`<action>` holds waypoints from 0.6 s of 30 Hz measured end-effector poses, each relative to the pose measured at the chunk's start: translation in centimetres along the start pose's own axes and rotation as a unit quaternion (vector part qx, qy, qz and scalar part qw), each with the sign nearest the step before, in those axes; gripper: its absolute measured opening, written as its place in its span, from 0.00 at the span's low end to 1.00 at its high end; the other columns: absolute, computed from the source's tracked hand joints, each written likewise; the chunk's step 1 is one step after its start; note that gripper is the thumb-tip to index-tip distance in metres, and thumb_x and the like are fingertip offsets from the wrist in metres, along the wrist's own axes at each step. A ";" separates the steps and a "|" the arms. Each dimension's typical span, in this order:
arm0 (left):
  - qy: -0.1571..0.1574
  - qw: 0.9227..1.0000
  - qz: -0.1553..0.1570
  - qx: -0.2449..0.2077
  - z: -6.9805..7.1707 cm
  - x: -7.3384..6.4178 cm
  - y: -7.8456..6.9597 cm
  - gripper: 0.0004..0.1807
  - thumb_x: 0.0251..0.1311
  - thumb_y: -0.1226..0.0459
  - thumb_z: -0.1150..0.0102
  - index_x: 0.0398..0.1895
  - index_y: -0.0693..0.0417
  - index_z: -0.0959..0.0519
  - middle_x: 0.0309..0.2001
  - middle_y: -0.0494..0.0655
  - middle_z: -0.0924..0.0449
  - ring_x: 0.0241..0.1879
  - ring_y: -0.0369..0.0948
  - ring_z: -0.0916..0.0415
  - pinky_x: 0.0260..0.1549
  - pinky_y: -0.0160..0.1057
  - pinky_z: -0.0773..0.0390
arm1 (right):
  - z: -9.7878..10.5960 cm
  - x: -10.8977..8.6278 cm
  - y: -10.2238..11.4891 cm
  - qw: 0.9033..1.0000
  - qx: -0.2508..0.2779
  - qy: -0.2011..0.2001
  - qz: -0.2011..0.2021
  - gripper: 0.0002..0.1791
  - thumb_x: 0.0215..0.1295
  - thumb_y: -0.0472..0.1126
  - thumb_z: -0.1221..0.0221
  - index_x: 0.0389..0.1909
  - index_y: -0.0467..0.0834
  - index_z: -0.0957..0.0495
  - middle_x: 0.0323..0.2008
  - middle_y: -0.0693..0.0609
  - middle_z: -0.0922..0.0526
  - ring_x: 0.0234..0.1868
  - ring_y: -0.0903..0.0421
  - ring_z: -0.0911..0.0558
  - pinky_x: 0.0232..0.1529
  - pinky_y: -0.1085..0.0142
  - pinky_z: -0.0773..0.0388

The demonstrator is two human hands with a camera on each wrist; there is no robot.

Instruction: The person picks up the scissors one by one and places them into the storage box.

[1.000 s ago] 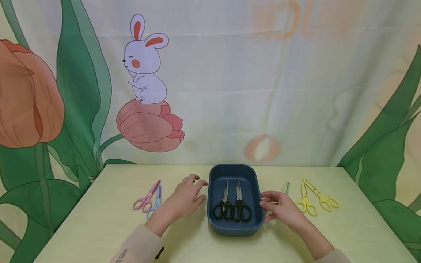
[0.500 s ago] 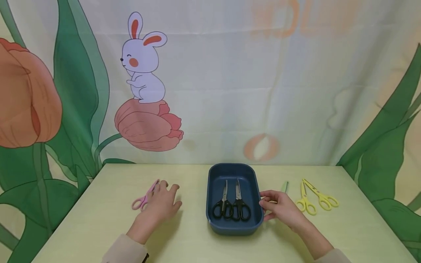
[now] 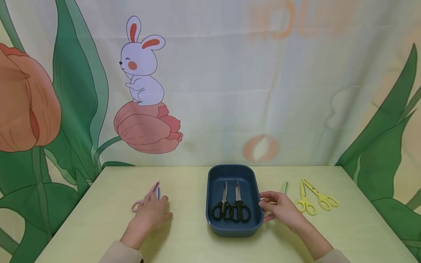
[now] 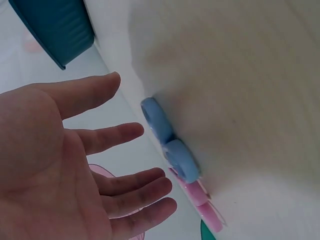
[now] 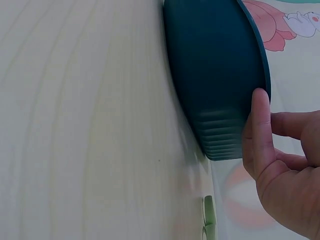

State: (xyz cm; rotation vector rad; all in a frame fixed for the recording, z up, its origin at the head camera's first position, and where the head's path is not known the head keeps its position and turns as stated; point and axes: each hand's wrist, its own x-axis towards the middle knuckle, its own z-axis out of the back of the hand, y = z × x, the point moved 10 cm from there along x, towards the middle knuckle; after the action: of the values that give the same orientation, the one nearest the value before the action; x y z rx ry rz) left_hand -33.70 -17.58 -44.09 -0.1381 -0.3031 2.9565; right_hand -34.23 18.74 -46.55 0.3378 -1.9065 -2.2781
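Blue-handled scissors [image 3: 157,193], head view: they lie at the left of the table [image 3: 187,237], just beside the pink scissors [image 3: 153,187], handles toward the near edge, probably so the loops come readily under your left hand [image 3: 149,215].
Blue tray [image 3: 235,231], head view: it stands mid-table, two pairs of black-handled scissors [image 3: 241,212] inside, yellow scissors [image 3: 306,204] to the right; this central spot likely keeps it within reach of both your hands.
Blue loops, left wrist view: your left fingers are spread wide near them, the palm holding nothing, no contact visible.
Tray rim, right wrist view: your right hand [image 5: 285,180] pinches it narrowly, thumb against the outer wall, probably to steady it.
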 end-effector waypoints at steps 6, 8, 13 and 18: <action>0.008 1.000 -0.008 0.008 -0.5 -0.4 0.3 0.27 0.65 0.58 0.33 0.61 0.66 0.24 0.59 0.80 0.33 0.62 0.73 0.36 0.52 0.75 0.30 | -0.1 0.0 -0.2 1.000 0.002 0.004 0.001 0.26 0.75 0.33 0.43 0.66 0.22 0.35 0.43 0.38 0.24 0.36 0.51 0.19 0.34 0.55 0.14; 0.004 1.000 -0.011 0.010 -0.5 -0.4 0.4 0.26 0.64 0.59 0.32 0.60 0.65 0.23 0.58 0.78 0.32 0.61 0.72 0.35 0.52 0.73 0.29 | 0.0 0.1 -0.1 1.000 0.003 0.003 0.003 0.26 0.75 0.32 0.43 0.66 0.22 0.35 0.43 0.38 0.24 0.36 0.51 0.19 0.33 0.55 0.14; -0.007 1.000 -0.011 0.007 -0.4 -0.1 0.6 0.24 0.63 0.61 0.31 0.57 0.65 0.24 0.56 0.78 0.32 0.59 0.71 0.34 0.50 0.71 0.26 | 0.1 0.1 0.1 1.000 0.002 0.001 0.004 0.25 0.75 0.32 0.44 0.66 0.22 0.35 0.43 0.39 0.24 0.36 0.51 0.19 0.34 0.56 0.14; -0.019 1.000 -0.013 0.009 -0.3 0.2 0.7 0.22 0.62 0.62 0.30 0.54 0.64 0.23 0.56 0.76 0.31 0.57 0.69 0.33 0.47 0.69 0.24 | 0.1 0.1 0.0 1.000 0.001 0.002 0.001 0.25 0.76 0.33 0.44 0.66 0.22 0.35 0.43 0.39 0.24 0.35 0.51 0.19 0.34 0.56 0.14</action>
State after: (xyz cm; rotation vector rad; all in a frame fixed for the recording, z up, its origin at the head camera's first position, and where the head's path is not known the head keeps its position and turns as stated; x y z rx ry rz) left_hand -33.99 -18.15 -44.58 -0.0753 -0.2817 2.9380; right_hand -34.35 18.80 -46.58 0.3420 -1.9061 -2.2731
